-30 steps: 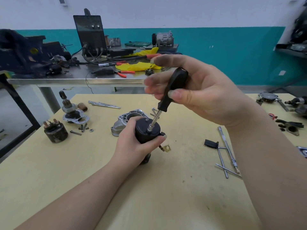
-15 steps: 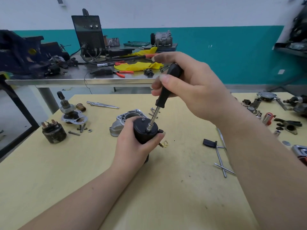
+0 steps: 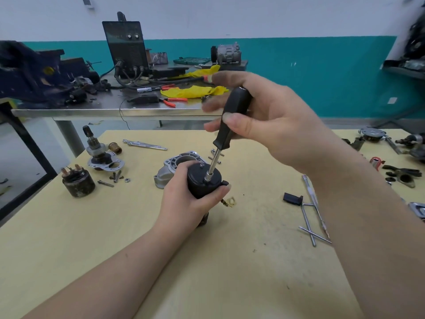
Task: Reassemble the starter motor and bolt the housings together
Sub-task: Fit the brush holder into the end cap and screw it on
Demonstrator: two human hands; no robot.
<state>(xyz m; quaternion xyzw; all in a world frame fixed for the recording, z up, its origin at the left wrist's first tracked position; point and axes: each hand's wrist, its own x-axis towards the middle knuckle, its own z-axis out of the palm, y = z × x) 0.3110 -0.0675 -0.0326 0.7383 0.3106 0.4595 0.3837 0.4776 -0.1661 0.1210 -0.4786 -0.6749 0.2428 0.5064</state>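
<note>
**Both hands busy on the end-cap bolt**

Left hand (image 3: 184, 203) wraps around the black cylindrical motor body (image 3: 203, 181) and holds it upright just above the pale yellow wooden table (image 3: 230, 272), so the flat end cap faces up toward the tool. Right hand (image 3: 264, 125) pinches the black plastic handle of the nut driver (image 3: 232, 120) between thumb and fingers; the fingers look blurred, so probably the handle is turning. The steel shaft leans slightly, and its socket sits on a fastener at the right side of the cap. A second small screw head (image 3: 202, 165) shows at the cap's far side. I judge that the firm grip of the left hand is there to stop the body from rotating with the driver.

A brass terminal lug (image 3: 230, 201) hangs out just beside the left fingertips. Behind the motor lies the grey cast aluminium nose housing (image 3: 174, 166), not yet joined. Further left stand the pinion drive with its plate (image 3: 101, 155) and the dark round solenoid (image 3: 78, 180), with loose bolts (image 3: 115, 178) between them. At the right lie long thin through bolts (image 3: 315, 217).
</note>
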